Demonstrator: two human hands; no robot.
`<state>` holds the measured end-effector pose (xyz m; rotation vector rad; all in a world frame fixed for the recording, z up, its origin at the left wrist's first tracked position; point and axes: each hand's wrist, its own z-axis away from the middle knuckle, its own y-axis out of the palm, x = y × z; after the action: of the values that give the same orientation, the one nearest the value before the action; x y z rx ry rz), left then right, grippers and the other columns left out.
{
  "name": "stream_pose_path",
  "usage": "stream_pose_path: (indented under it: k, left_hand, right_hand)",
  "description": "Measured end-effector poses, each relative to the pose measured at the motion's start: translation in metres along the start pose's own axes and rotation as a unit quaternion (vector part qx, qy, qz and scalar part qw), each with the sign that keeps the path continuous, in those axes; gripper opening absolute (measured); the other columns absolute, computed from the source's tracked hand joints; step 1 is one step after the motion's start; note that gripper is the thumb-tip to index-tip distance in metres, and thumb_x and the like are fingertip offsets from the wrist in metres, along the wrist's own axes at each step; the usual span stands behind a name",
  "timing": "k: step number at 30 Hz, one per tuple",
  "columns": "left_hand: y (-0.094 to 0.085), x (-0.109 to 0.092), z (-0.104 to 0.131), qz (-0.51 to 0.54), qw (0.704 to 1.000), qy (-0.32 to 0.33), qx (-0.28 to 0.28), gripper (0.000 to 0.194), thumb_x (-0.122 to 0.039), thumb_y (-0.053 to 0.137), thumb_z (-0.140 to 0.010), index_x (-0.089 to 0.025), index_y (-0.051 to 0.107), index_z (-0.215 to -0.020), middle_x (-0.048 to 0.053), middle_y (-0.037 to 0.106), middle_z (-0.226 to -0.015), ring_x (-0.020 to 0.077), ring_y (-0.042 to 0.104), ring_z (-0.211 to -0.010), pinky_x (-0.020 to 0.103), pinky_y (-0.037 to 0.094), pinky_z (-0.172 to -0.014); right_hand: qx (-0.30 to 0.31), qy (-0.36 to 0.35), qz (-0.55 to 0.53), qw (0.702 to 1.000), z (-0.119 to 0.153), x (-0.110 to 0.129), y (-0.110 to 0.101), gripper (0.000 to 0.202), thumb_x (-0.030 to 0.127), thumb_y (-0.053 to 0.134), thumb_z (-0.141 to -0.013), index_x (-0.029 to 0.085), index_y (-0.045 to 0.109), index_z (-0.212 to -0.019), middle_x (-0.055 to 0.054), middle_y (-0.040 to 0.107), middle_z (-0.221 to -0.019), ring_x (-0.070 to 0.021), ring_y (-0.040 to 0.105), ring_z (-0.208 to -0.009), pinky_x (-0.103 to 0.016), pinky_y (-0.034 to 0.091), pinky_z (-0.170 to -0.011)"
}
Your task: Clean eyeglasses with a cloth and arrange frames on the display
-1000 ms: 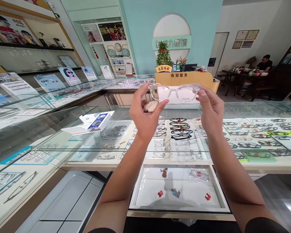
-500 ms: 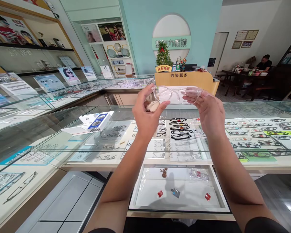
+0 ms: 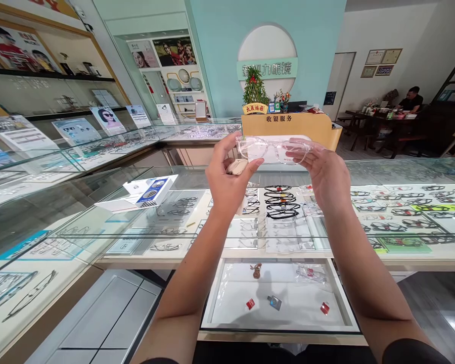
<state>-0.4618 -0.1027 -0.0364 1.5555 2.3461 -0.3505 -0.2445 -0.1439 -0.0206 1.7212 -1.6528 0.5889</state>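
Observation:
A pair of clear-framed glasses [image 3: 272, 146] is held up above the glass counter, lenses facing me. My left hand [image 3: 229, 174] pinches its left end and also keeps a crumpled beige cloth [image 3: 237, 167] tucked in the palm. At the other end, my right hand [image 3: 328, 174] grips the frame near the right hinge, some of its fingers showing through the lens. Under my hands, several black-framed glasses [image 3: 282, 202] lie in a column inside the display case.
An open white drawer [image 3: 280, 323] below holds small red packets, a grey tag and a bagged pair of glasses. A folded white and blue card [image 3: 144, 194] stands on the glass at left. Farther back are a wooden cashier desk [image 3: 288, 129] and a seated person [image 3: 411, 101].
The glasses have shifted very slightly left and their right end has tipped a little. Both hands keep their hold.

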Motion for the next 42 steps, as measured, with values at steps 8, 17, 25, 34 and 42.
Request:
stream_pose_path:
  k: [8, 17, 25, 34, 42]
  left_hand:
    - [-0.021, -0.01, -0.011, -0.098, 0.99, 0.026, 0.098, 0.069, -0.066, 0.088, -0.084, -0.029, 0.072, -0.14, 0.009, 0.077, -0.14, 0.0302, 0.075, -0.124, 0.042, 0.062, -0.1]
    - [-0.025, -0.03, -0.01, -0.153, 0.971, 0.062, 0.173, 0.065, -0.067, 0.083, -0.089, -0.028, 0.072, -0.139, 0.01, 0.079, -0.138, 0.0316, 0.075, -0.126, 0.042, 0.061, -0.103]
    - [-0.022, -0.031, -0.007, -0.044, 0.982, -0.018, 0.18, 0.064, -0.059, 0.091, -0.084, -0.03, 0.071, -0.138, 0.007, 0.082, -0.128, 0.0294, 0.078, -0.12, 0.038, 0.062, -0.095]
    - [-0.019, -0.03, -0.009, 0.102, 0.964, -0.109, 0.222, 0.07, -0.054, 0.098, -0.075, -0.029, 0.066, -0.132, 0.009, 0.083, -0.12, 0.0299, 0.08, -0.112, 0.04, 0.064, -0.089]
    - [-0.01, -0.025, -0.005, 0.034, 0.976, -0.157, 0.144, 0.041, -0.041, 0.094, -0.078, -0.027, 0.072, -0.109, 0.0, 0.073, -0.091, 0.0163, 0.064, -0.077, 0.029, 0.047, -0.065]
  right_hand:
    - [0.006, -0.102, 0.195, 0.975, 0.006, 0.017, -0.006, 0.014, 0.039, 0.074, -0.099, 0.033, 0.082, -0.108, -0.003, 0.081, -0.13, -0.028, 0.071, -0.13, -0.053, 0.051, -0.118]
    - [0.08, -0.107, 0.288, 0.948, 0.01, 0.012, -0.001, 0.01, 0.032, 0.074, -0.099, 0.03, 0.083, -0.094, -0.005, 0.082, -0.122, -0.0299, 0.072, -0.121, -0.055, 0.052, -0.11]
    - [0.129, -0.053, 0.234, 0.962, 0.004, 0.011, -0.008, 0.016, 0.041, 0.076, -0.101, 0.029, 0.083, -0.094, -0.005, 0.082, -0.122, -0.0258, 0.074, -0.116, -0.051, 0.052, -0.111]
    - [0.197, 0.125, 0.07, 0.97, 0.0, 0.007, -0.016, 0.031, 0.057, 0.086, -0.09, 0.026, 0.085, -0.093, -0.004, 0.085, -0.102, -0.0172, 0.069, -0.083, -0.033, 0.054, -0.072]
    - [0.088, 0.069, 0.076, 0.991, -0.008, -0.011, -0.018, 0.033, 0.057, 0.091, -0.082, 0.025, 0.087, -0.089, -0.006, 0.087, -0.104, -0.02, 0.074, -0.09, -0.038, 0.06, -0.082]
